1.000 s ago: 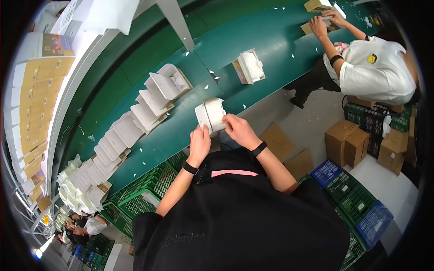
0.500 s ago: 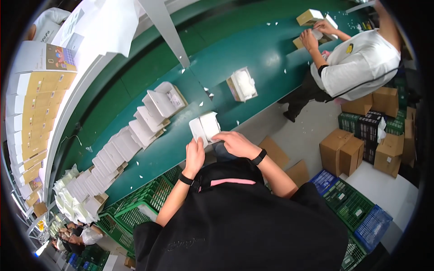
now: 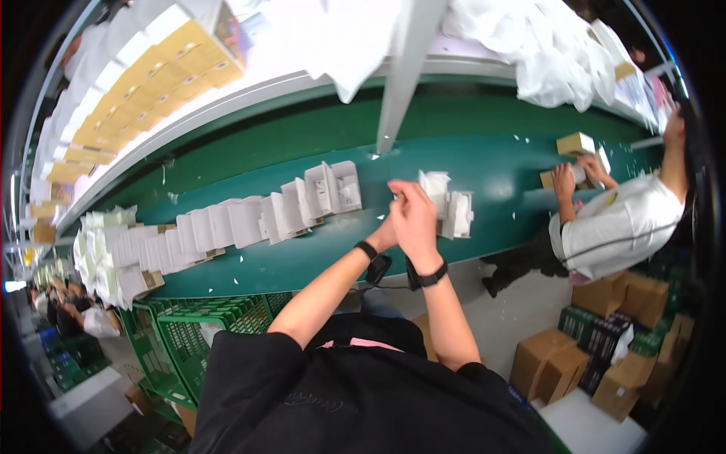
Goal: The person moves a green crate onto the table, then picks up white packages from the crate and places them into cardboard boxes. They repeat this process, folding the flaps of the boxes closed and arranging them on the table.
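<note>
The left hand (image 3: 386,235) and right hand (image 3: 414,219) are overlapping over the table (image 3: 491,166), the right curling its fingers and covering most of the left, so their overlap is hiding whether either is grasping anything. Just beyond them, 1 white box (image 3: 434,181) is sitting partly behind the right hand, with another white box (image 3: 459,215) sitting close beside it toward the near edge. A row of open boxes (image 3: 242,223) is stretching toward the table's left end, while a co-worker's hands (image 3: 563,182) are working near the right end.
</note>
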Tool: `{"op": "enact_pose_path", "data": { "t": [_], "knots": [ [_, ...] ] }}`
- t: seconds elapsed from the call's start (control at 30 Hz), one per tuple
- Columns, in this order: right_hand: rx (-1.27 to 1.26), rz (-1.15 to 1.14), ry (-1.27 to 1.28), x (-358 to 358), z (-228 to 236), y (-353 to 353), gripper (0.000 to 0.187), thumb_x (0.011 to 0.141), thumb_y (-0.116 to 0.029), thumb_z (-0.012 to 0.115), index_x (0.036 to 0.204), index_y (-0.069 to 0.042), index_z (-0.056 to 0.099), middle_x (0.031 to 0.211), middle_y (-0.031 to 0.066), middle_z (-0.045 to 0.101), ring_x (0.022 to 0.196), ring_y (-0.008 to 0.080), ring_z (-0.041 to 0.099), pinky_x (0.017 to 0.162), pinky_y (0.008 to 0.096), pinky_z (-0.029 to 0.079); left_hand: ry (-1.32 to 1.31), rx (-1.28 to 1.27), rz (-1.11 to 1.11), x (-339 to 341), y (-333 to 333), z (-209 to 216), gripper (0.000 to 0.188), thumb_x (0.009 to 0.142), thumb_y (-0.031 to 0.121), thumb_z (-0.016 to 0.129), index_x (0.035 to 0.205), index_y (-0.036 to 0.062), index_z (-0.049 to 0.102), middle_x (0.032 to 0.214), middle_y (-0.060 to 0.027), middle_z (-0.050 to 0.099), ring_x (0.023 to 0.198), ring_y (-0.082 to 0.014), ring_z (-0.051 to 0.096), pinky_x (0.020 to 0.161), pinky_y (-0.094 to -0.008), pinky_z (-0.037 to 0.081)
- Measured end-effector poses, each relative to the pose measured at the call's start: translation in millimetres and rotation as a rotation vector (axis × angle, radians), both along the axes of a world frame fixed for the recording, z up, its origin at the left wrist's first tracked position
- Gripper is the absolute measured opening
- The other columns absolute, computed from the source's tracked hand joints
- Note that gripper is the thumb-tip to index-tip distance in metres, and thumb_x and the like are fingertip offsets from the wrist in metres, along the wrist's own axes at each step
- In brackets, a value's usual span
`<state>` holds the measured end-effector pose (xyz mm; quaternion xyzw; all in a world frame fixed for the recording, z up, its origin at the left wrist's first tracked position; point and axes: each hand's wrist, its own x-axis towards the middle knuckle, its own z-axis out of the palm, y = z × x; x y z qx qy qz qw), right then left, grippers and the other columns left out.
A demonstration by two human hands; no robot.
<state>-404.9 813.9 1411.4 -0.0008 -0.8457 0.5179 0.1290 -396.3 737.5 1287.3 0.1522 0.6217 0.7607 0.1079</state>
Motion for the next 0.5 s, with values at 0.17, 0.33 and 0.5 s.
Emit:
{"op": "enact_pose_path", "data": {
  "t": [0.17,0.33,0.5],
  "knots": [
    [0.564,0.236,-0.019,-86.0,-45.6,-70.0,0.036,0.088,-0.011,0.069,0.124,-0.007,0.065,0.107,0.021,0.072,0.104,0.0418,0.069,0.087,0.0502,0.057,-0.466,-0.542,-0.302,70.3,-99.1,-0.9,0.038,0.104,0.028,0.059,0.126,-0.0027,0.065,0.103,-0.0155,0.076,0.102,-0.0244,0.071,0.093,-0.0397,0.055],
    [0.917,0.29,-0.241,-54.0,-77.4,-29.5,0.019,0.096,-0.019,0.057,0.103,-0.008,0.071,0.095,0.0193,0.073,0.092,0.0402,0.071,0.076,0.0535,0.058,-0.404,-0.577,-0.014,177.3,-201.0,9.3,0.046,0.102,0.034,0.06,0.132,-0.0014,0.064,0.113,-0.0207,0.075,0.106,-0.0342,0.072,0.094,-0.042,0.056],
    [0.882,0.31,-0.137,102.0,-13.1,-57.4,0.01,0.09,-0.009,0.065,0.094,-0.001,0.06,0.085,0.0243,0.066,0.083,0.0457,0.067,0.071,0.0557,0.053,-0.327,-0.496,0.21,226.7,-270.0,88.6,0.054,0.102,0.035,0.063,0.142,-0.0015,0.057,0.124,-0.023,0.072,0.112,-0.0319,0.071,0.098,-0.0408,0.055]
  ]
}}
